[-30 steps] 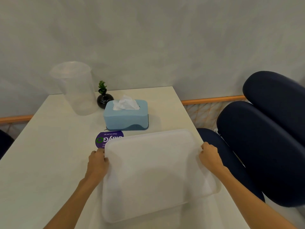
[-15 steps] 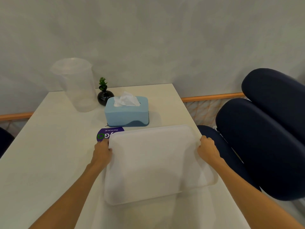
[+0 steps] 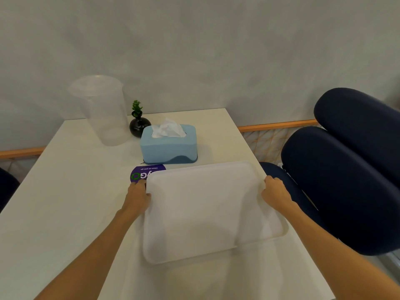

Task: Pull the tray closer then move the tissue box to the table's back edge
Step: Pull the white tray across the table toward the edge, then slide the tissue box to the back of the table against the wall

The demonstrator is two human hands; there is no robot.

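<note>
Head view. Compared with half a second earlier, the translucent white rectangular plastic tray [image 3: 213, 211] occupies much the same place on the white matte surface [image 3: 65, 202]; one second earlier it sat tilted, its near edge raised and closer to the person, and it now lies flatter. Both hands have kept their hold throughout.

The left hand [image 3: 137, 197] clasps the tray's left rim near the far corner, fingers curled over the edge. The right hand [image 3: 275, 192] clasps the right rim opposite, its grip likewise closed on the tray. The tray's right near corner overhangs the surface edge.

The tray is smooth, with rounded corners and a low raised lip. Its far left corner covers part of a round purple printed sticker [image 3: 144, 173].

Just behind the tray stands the light blue rectangular tissue box [image 3: 168, 146], matte, with a darker wavy base band and white tissue [image 3: 166, 128] crumpled at the top slot. It sits short of the back edge. Behind it to the left are a glossy black round vase with a small green plant [image 3: 139, 124] and a tall clear plastic container [image 3: 104, 111]. Dark navy padded chairs [image 3: 346, 180] stand to the right.
</note>
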